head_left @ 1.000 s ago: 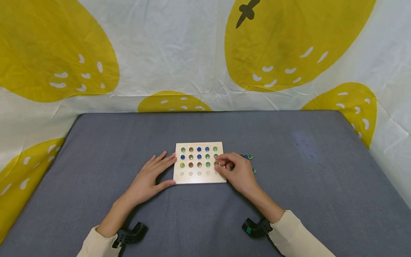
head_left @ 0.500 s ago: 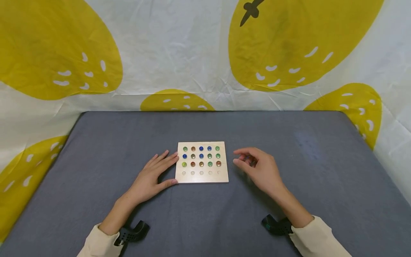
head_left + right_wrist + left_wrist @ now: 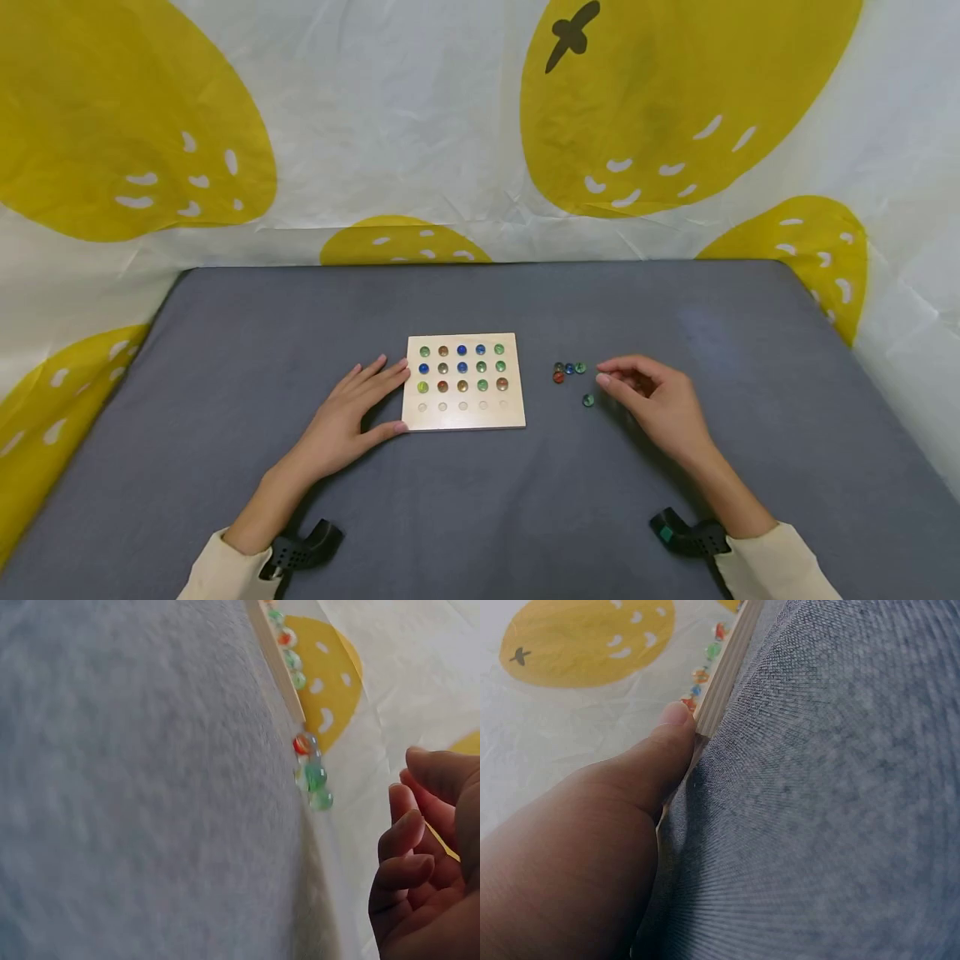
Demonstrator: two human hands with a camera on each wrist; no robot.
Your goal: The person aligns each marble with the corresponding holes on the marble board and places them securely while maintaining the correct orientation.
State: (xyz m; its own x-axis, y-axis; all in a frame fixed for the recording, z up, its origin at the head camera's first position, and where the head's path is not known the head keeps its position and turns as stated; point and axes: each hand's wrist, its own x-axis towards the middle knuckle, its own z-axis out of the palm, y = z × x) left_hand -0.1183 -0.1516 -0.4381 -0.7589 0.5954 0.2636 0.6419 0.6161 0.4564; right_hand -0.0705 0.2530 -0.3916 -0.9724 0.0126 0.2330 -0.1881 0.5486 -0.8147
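A pale wooden board (image 3: 465, 418) lies on the table; glass marbles fill its three far rows, and the hollows of the near row hold none. My left hand (image 3: 347, 422) is spread at the board's left side, fingertips and thumb touching its edge. In the left wrist view the thumb (image 3: 676, 716) presses the board's corner. Right of the board lie several loose marbles: a red marble (image 3: 558, 377), a blue marble (image 3: 570, 368) and a green marble (image 3: 588, 401) among them. Beside them hovers my right hand (image 3: 666, 408), fingers loosely bent; the right wrist view shows nothing between them.
Grey cloth covers the table (image 3: 300, 317). Behind it hangs a white curtain (image 3: 397, 108) with yellow fruit shapes. A black wrist camera (image 3: 303, 547) is strapped under the left wrist, and another black wrist camera (image 3: 686, 533) under the right.
My right hand has left the board's third row, where an amber-brown marble now sits at the right end, and moved right past the loose marbles. The left hand has stayed at the board.
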